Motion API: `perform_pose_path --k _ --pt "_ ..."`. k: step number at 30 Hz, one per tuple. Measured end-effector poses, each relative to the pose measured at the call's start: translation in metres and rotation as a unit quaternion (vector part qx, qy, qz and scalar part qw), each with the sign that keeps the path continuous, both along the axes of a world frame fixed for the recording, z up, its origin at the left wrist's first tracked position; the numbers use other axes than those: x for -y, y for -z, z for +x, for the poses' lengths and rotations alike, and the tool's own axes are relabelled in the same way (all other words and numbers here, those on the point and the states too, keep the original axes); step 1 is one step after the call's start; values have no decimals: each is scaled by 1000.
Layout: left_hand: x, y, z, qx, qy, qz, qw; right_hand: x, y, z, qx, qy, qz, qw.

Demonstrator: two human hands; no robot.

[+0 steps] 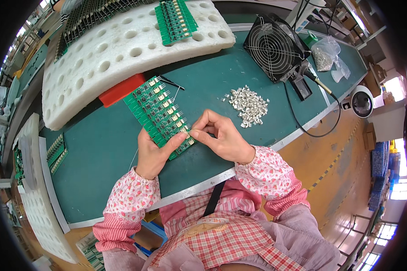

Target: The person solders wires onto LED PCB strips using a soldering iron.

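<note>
My left hand (154,151) grips a green circuit board panel (153,108) by its near end, with the thumb on top and the fingers beneath. The panel is tilted above the bench and carries a row of white connectors with thin pins along its right edge. At that edge, close to my left thumb, the thumb and forefinger of my right hand (221,137) are pinched together. Whatever sits between those fingertips is too small and covered to make out. To the right of the panel lies a loose pile of small white connectors (248,106).
Behind the panel are a red bin (120,90) and a white foam block (117,49) bearing more circuit boards (175,20). A black fan (273,47), a soldering iron (319,81) and a plastic bag of parts (323,54) stand back right. Another board (56,153) lies at left.
</note>
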State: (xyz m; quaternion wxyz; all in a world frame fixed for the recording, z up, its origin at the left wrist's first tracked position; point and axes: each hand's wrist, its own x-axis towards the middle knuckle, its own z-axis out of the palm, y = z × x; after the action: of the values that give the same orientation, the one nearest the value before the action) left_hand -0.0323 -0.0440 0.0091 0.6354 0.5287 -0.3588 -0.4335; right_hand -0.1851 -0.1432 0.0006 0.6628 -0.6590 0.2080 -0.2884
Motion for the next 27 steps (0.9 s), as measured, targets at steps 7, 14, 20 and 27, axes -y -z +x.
perform_pose_path --k 7,14,20,27 --pt "2 -5 -4 -11 5 -5 1000 -8 -4 -2 -44 64 -58 995" --pt "4 -7 7 -121 -10 14 993 47 -18 -39 -240 227 -557 762" --pt "6 -10 3 -107 10 9 994 70 -9 -33 -245 178 -633 713" --pt "-2 -8 4 -101 8 25 995 39 -16 -17 -126 211 -367 897"
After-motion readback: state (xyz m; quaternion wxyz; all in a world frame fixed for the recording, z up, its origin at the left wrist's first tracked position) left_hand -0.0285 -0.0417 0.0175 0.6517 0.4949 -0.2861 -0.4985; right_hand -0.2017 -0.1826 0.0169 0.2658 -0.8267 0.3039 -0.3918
